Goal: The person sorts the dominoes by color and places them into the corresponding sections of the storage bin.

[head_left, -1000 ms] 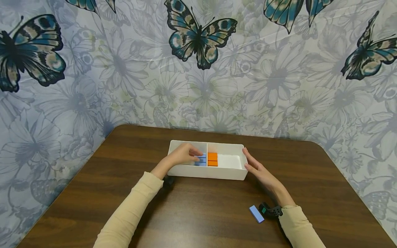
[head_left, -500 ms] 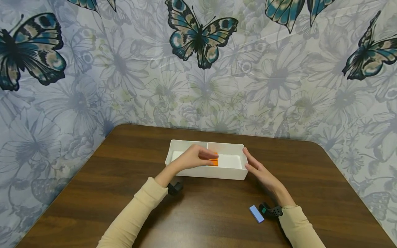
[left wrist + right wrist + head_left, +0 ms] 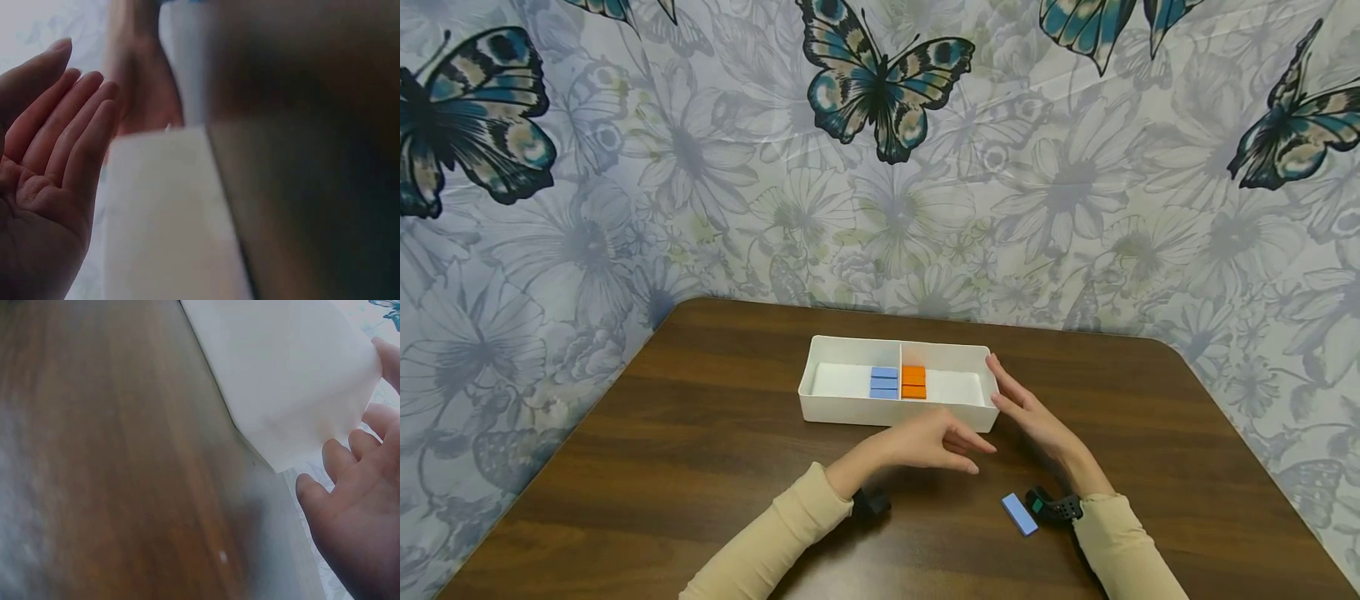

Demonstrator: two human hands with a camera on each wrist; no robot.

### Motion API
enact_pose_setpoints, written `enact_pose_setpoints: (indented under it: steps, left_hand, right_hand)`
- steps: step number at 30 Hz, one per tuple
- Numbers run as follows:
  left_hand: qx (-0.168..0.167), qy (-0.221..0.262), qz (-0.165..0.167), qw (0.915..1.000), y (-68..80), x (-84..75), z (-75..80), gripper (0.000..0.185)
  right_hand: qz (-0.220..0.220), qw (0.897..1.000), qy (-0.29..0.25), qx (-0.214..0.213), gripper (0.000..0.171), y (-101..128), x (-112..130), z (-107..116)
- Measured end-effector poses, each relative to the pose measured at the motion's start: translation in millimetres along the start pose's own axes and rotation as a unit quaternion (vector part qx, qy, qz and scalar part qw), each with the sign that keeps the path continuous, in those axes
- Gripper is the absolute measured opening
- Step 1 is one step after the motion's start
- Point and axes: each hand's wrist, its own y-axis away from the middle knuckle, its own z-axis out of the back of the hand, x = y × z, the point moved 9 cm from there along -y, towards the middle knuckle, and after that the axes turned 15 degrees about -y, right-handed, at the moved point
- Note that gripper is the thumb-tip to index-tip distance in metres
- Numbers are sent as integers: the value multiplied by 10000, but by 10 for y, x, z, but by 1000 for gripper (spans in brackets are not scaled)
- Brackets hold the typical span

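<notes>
A white tray (image 3: 823, 406) stands in the middle of the brown tabletop (image 3: 625, 467), and a wall divides it into two compartments. In the left compartment, two light blue blocks (image 3: 883, 382) lie close against this wall; in the right compartment, just on the other side of it, lie two orange blocks (image 3: 913, 382). In front of the tray, the left hand (image 3: 928, 440) hangs above the tabletop with fingers relaxed and slightly apart, so its grip is loose and holds nothing. It is close to the front wall of the tray but not touching it. A single light blue block (image 3: 1019, 514) lies flat on the tabletop, in front of the right end of the tray. The right hand (image 3: 1030, 412) is at the right end of the tray with straight fingers against the corner, gripping nothing.
</notes>
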Motion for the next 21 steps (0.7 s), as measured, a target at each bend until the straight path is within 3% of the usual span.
enact_pose_setpoints:
  steps: [5,13,21]
  left_hand:
    - [500,-491,-358,9969,-133,-72,-284,32]
    - [1251,-1573,-525,9782,-293,-21,-533,36]
    - [1521,-1691,-682,9714,-412,-22,-656,38]
  right_hand:
    - [-4,10000,-73,-8,57,4,21,-13]
    - [14,9999,-127,42,58,-5,38,-17]
    - [9,9999,-127,64,58,-3,14,-8]
